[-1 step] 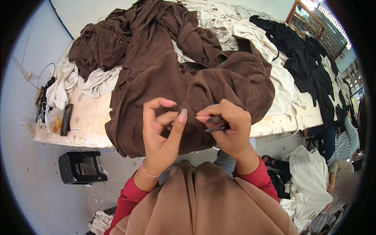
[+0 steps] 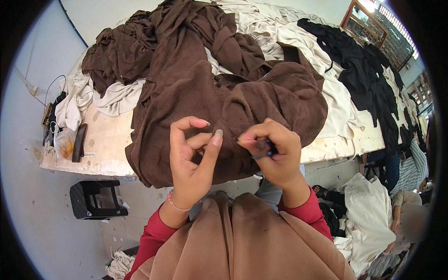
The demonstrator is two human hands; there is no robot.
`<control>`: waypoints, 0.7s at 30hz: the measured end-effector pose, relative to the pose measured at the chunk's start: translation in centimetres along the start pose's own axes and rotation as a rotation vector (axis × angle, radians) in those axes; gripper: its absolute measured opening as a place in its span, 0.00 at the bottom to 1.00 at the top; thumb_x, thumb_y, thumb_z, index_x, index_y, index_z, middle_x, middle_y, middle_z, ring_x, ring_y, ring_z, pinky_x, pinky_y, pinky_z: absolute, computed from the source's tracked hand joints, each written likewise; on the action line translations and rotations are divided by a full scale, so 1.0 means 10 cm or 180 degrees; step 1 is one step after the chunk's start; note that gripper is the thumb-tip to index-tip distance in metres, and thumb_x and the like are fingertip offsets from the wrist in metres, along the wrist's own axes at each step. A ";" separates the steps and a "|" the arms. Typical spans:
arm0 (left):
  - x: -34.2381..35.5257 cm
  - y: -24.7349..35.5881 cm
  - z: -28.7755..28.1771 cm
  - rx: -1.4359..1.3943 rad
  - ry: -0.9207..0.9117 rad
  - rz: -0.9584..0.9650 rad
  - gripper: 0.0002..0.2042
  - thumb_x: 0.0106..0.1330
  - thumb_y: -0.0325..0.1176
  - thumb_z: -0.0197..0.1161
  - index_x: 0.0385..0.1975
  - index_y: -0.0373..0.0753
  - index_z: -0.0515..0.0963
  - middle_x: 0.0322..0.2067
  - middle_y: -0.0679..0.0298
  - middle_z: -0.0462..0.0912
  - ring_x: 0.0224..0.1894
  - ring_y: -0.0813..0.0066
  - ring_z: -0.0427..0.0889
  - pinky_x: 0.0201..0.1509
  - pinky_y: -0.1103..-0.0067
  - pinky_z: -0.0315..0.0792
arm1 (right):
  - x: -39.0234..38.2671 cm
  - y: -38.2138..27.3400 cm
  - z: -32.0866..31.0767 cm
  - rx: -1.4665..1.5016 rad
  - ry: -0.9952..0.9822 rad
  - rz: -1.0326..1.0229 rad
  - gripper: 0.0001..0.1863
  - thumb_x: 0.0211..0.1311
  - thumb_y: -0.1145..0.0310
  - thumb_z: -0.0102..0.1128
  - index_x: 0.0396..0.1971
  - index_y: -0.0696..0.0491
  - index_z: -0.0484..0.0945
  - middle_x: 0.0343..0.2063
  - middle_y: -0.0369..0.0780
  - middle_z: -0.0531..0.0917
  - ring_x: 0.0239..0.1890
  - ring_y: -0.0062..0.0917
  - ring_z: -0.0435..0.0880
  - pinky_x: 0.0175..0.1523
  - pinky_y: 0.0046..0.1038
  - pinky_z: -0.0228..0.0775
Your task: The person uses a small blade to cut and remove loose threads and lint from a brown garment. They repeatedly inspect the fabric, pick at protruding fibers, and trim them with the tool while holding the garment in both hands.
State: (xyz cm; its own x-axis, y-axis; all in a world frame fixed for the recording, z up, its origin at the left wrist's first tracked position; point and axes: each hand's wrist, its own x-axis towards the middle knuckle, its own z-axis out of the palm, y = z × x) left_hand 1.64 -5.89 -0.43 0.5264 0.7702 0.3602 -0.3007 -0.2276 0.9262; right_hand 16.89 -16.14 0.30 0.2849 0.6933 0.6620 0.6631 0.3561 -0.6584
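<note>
My left hand (image 2: 193,163) is raised over the brown fabric (image 2: 172,70), index finger arched, the others curled behind the thumb; whatever they may hold is hidden. To its right, my right hand (image 2: 275,156) pinches its thumb and forefinger together while gripping a small dark metal tool (image 2: 263,149), probably snips, blurred and partly hidden in the palm. Both hands are just over the near part of the fabric, a short gap between their fingertips.
A wooden table (image 2: 107,144) bears cream (image 2: 336,114) and black fabric (image 2: 359,84) heaps, a plastic bag (image 2: 63,144) and a dark oblong object (image 2: 78,142). Below are a black stool (image 2: 98,199) and white cloth (image 2: 364,214). Other people (image 2: 406,214) are at the right.
My right hand has shifted slightly to the right, and the dark tool in it has turned and blurred. My left hand is almost unmoved.
</note>
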 end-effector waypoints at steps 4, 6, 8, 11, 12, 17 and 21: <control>0.07 0.04 -0.09 0.0049 -0.0026 0.0039 0.17 0.71 0.24 0.63 0.54 0.37 0.65 0.29 0.72 0.81 0.30 0.92 0.70 0.36 0.90 0.62 | -0.01 0.10 -0.25 0.1592 -0.0233 -0.0799 0.07 0.59 0.70 0.71 0.30 0.54 0.79 0.22 0.36 0.79 0.20 0.22 0.74 0.27 0.23 0.62; 0.19 0.08 -0.20 0.0116 0.0113 0.0045 0.15 0.71 0.24 0.62 0.53 0.37 0.66 0.29 0.73 0.80 0.31 0.92 0.70 0.37 0.91 0.63 | -0.05 0.10 -0.34 0.1893 -0.0039 -0.0973 0.09 0.62 0.69 0.70 0.30 0.55 0.78 0.22 0.37 0.79 0.21 0.21 0.74 0.28 0.22 0.62; 0.47 0.11 -0.45 0.0412 0.0477 0.0351 0.14 0.72 0.27 0.63 0.52 0.37 0.68 0.27 0.76 0.77 0.31 0.94 0.69 0.37 0.92 0.62 | -0.18 0.02 -0.42 0.1651 0.0584 -0.0558 0.10 0.65 0.68 0.68 0.32 0.57 0.77 0.22 0.37 0.79 0.22 0.19 0.74 0.29 0.20 0.62; 1.01 0.05 -0.85 0.0697 0.0639 0.0756 0.14 0.73 0.32 0.63 0.52 0.37 0.69 0.26 0.74 0.80 0.33 0.93 0.70 0.37 0.91 0.62 | -0.26 -0.02 -0.57 0.0955 0.1096 0.0289 0.10 0.63 0.72 0.69 0.38 0.59 0.77 0.25 0.33 0.78 0.26 0.11 0.70 0.33 0.15 0.58; 1.20 -0.02 -0.95 0.0606 0.0614 0.0708 0.14 0.73 0.33 0.63 0.52 0.36 0.71 0.30 0.70 0.84 0.33 0.92 0.72 0.39 0.90 0.65 | -0.28 -0.01 -0.61 0.0620 0.1042 0.0422 0.09 0.62 0.74 0.69 0.38 0.59 0.77 0.26 0.32 0.77 0.26 0.10 0.69 0.33 0.14 0.57; 1.52 -0.30 -1.22 0.1232 0.0229 -0.0868 0.15 0.73 0.33 0.63 0.54 0.37 0.73 0.44 0.66 0.85 0.42 0.84 0.79 0.45 0.86 0.70 | -0.32 0.12 -0.71 -0.0196 0.0761 0.1167 0.12 0.60 0.83 0.66 0.44 0.57 0.80 0.27 0.30 0.74 0.25 0.08 0.65 0.31 0.13 0.56; 1.26 -0.19 -1.36 0.0929 0.0292 -0.0128 0.14 0.73 0.35 0.62 0.55 0.39 0.74 0.50 0.67 0.83 0.54 0.79 0.80 0.49 0.83 0.70 | -0.37 0.20 -0.71 -0.0363 0.0594 0.1408 0.15 0.58 0.84 0.66 0.46 0.58 0.82 0.31 0.33 0.76 0.33 0.11 0.72 0.33 0.15 0.64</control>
State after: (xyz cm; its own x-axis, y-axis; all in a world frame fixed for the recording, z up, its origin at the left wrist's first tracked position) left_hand -1.97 12.34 0.79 0.4552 0.8296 0.3233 -0.0331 -0.3471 0.9372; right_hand 22.10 -22.46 -0.93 0.6685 0.6348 0.3875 0.5191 -0.0252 -0.8543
